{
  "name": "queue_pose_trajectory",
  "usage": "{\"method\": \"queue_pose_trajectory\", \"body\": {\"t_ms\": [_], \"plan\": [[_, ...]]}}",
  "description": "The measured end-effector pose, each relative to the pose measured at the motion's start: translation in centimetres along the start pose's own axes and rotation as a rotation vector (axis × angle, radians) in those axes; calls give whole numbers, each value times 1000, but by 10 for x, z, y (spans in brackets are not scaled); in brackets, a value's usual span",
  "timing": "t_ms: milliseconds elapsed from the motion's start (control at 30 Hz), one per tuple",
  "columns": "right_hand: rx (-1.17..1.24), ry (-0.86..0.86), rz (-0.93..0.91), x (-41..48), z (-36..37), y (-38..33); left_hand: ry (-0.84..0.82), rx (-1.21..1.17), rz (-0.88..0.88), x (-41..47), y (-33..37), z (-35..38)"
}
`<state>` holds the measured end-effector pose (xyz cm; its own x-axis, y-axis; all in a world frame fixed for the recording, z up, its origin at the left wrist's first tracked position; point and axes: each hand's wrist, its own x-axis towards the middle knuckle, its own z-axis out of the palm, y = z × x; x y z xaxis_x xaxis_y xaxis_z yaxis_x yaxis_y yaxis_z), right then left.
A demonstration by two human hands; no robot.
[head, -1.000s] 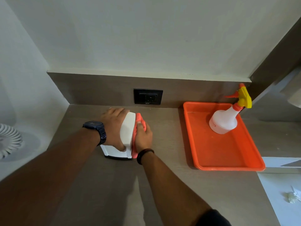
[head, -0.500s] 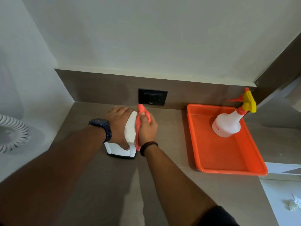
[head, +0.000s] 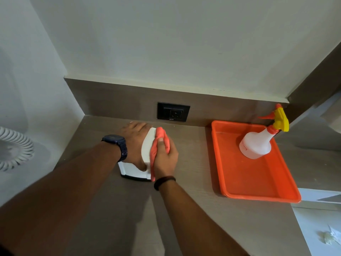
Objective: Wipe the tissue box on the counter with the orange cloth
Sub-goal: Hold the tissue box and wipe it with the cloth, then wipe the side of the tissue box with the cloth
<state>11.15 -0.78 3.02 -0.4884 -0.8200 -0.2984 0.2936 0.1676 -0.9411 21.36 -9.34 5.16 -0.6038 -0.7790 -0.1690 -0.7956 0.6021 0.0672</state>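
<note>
A white tissue box (head: 147,146) with a dark base stands on the brown counter (head: 129,209), left of centre. My left hand (head: 135,143), with a dark watch on the wrist, lies over the box's top and left side and holds it. My right hand (head: 165,157) grips the bunched orange cloth (head: 160,137) and presses it against the box's right side. Most of the box is hidden under the two hands.
An orange tray (head: 258,185) sits to the right with a white spray bottle (head: 256,145) with a yellow and orange trigger in its far corner. A black wall socket (head: 173,111) is behind the box. A white coiled cord (head: 13,150) hangs at the left wall.
The right hand slid the orange cloth along the box's right side, away from me and then slightly back. The left hand kept its hold on the box.
</note>
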Motion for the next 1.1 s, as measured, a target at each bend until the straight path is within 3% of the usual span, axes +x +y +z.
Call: {"method": "queue_pose_trajectory", "body": {"t_ms": [300,433,600,733,867,1100], "plan": [[-141,29,234,14,-4,0,-38,-9,-53,0,2,-2],[-58,109,133,-9,-7,17,-18,-27,-52,-3,-1,1],[-50,71,-36,7,-2,-2,11,-28,-25,1,2,-1],[-144,22,94,25,0,-13,-9,-29,-37,1,-1,0],[-163,77,193,13,-3,-4,-19,-28,-45,0,-1,0],[16,-33,206,2,-35,-11,-28,-32,-40,-2,5,-4]]}}
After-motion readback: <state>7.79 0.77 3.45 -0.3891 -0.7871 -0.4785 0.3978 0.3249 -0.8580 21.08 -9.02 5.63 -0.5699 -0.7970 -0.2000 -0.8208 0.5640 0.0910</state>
